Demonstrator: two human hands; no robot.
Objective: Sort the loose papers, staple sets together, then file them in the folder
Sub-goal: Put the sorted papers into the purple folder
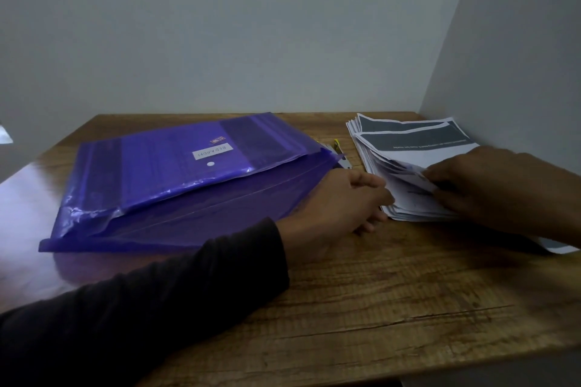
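Grey walls meet in a corner behind a wood-grain bench. At ten o'clock lies a purple folder, flap open, a stapler peeking from behind its right edge. At two o'clock sits the paper stack. The left hand, fingers curled, touches the stack's near-left corner; whether it grips is unclear. The right hand pinches lifted sheets.

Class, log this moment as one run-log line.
stage: sorting | left hand: steadies paper stack | right hand: lifts sheets | folder: on table | stapler: untouched
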